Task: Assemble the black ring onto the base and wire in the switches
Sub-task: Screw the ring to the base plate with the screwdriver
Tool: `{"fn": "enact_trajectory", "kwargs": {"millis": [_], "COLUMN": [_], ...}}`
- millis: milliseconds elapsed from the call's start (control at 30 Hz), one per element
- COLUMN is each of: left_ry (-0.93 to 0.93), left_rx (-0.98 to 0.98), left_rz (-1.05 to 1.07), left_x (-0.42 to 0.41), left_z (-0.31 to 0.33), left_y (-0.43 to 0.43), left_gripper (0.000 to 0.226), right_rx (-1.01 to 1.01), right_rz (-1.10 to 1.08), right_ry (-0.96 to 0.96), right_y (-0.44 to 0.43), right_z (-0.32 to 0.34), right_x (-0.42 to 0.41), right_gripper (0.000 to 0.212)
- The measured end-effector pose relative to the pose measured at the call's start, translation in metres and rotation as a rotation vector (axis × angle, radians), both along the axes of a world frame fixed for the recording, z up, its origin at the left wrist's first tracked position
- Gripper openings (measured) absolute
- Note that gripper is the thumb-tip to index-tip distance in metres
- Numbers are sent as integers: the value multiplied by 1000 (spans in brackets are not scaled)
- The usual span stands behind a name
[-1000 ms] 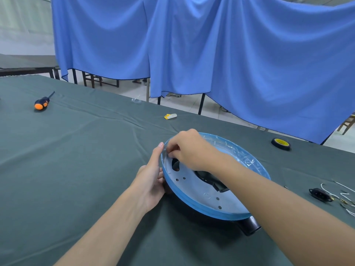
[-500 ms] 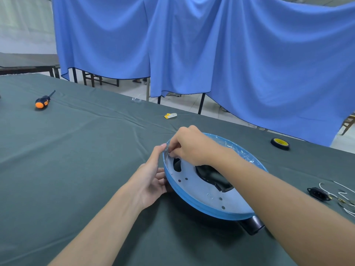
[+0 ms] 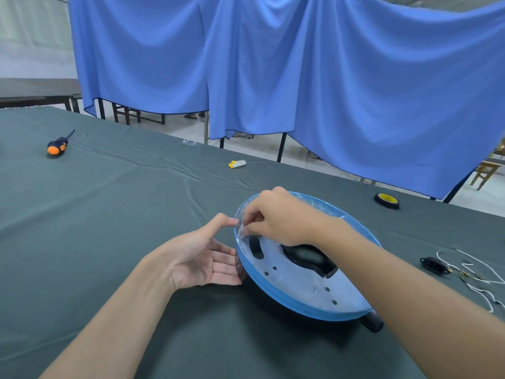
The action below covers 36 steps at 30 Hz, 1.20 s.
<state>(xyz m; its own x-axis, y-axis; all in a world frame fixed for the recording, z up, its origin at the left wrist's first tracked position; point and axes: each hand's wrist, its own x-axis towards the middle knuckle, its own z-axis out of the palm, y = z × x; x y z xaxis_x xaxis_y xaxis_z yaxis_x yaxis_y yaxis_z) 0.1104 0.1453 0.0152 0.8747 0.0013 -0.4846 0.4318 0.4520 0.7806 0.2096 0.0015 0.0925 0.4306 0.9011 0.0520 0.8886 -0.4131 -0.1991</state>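
Across the dark green tablecloth (image 3: 109, 220), in the head view, lie an orange-handled screwdriver (image 3: 56, 146) far left, a yellow-and-white scrap (image 3: 237, 163) near the far edge, a black tape roll (image 3: 386, 200) at right, and a black socket (image 3: 434, 265) with white wires (image 3: 481, 272). A blue curtain (image 3: 328, 91) hangs behind. The right forearm crosses the base (image 3: 295, 280), hiding its right side. It sits centre-right, tilted: a pale disc with a blue rim, dark cut-outs and small holes, under clear film (image 3: 328, 207). The right hand (image 3: 276, 217) pinches the film at the left rim. The left hand (image 3: 202, 258) lies relaxed, palm up, fingers against the base's left edge.
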Motion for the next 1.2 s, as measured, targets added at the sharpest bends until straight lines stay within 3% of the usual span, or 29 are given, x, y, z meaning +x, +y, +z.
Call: {"fn": "enact_trajectory", "kwargs": {"millis": [67, 600, 833, 1000, 1200], "left_ry": [-4, -21, -22, -20, -27], "left_rx": [2, -15, -37, -51, -61], "left_rz": [-2, 21, 41, 45, 55], "left_x": [-1, -7, -6, -5, -6], "left_z": [-1, -6, -7, -8, -7], "left_y": [-1, -8, -8, -8, -9], "left_gripper": [101, 103, 94, 92, 98], "right_rx": [23, 52, 33, 64, 47], "right_rz": [31, 39, -32, 3, 47], "right_ry": [24, 37, -8, 46, 15], "right_y": [-3, -3, -1, -5, -2], "right_z": [-1, -6, -11, -6, -6], "right_x": [-2, -7, -1, -3, -6], "right_gripper": [7, 12, 37, 8, 16]}}
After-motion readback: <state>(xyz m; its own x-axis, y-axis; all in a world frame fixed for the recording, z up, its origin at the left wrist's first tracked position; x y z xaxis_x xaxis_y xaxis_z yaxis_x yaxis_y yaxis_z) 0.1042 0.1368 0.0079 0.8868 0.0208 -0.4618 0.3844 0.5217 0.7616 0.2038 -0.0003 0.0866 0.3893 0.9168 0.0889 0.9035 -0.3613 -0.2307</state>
